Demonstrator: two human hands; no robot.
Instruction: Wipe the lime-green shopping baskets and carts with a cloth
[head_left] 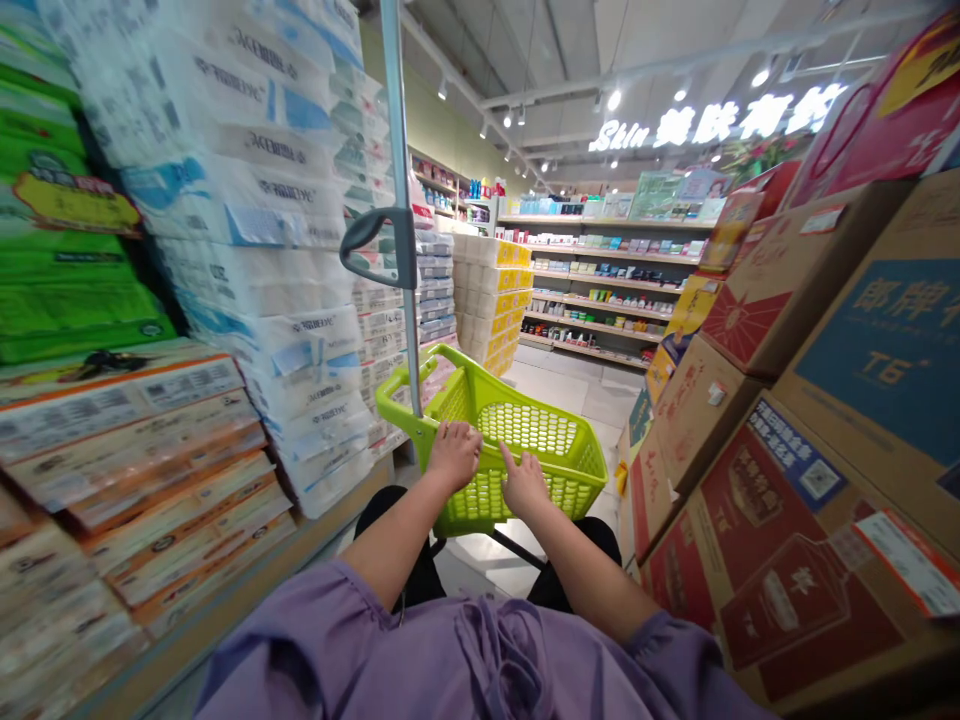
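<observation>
A lime-green shopping basket cart (559, 415) stands before my knees, its perforated inside showing nothing in it. My left hand (454, 455) is closed over the near rim, fingers curled, beside the foot of a metal pole (414, 350). A grey loop handle (379, 248) sits partway up that pole. To the right, my right hand (526, 484) rests at the same rim with its index finger stretched out and the other fingers loosely bent. What lies beneath both palms is hidden.
Tall stacks of wrapped tissue packs (292, 250) line the left side, with green packs (67, 220) nearer me. Cardboard boxes (795, 540) are piled close on the right. Pale floor (559, 388) runs between them toward stocked shelves (600, 285).
</observation>
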